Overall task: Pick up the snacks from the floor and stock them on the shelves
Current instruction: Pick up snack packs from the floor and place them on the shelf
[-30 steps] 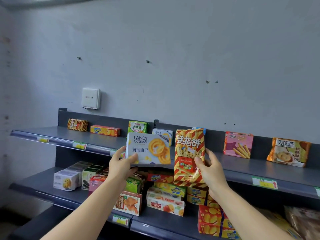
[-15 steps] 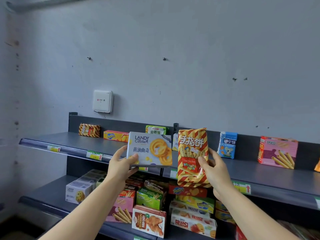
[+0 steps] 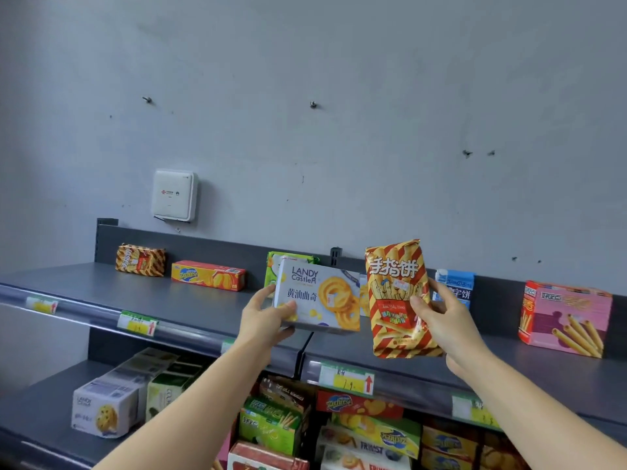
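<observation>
My left hand (image 3: 266, 318) grips the lower left corner of a white Landy Castle cookie box (image 3: 319, 296), held upright over the top shelf (image 3: 101, 293). My right hand (image 3: 444, 320) holds a red-and-yellow striped finger-biscuit bag (image 3: 397, 296) by its right side, upright just right of the box. Both packs hover above the shelf's middle, in front of a green pack (image 3: 276, 266) and partly hiding another box behind them.
On the top shelf stand a striped bag (image 3: 140, 260), an orange box (image 3: 208, 275), a blue carton (image 3: 456, 288) and a pink stick-biscuit box (image 3: 565, 318). The lower shelf (image 3: 30, 407) holds several snack boxes. A white wall unit (image 3: 174, 195) hangs above.
Both hands have moved the box and the bag forward, further over the top shelf. The view has shifted closer and slightly left.
</observation>
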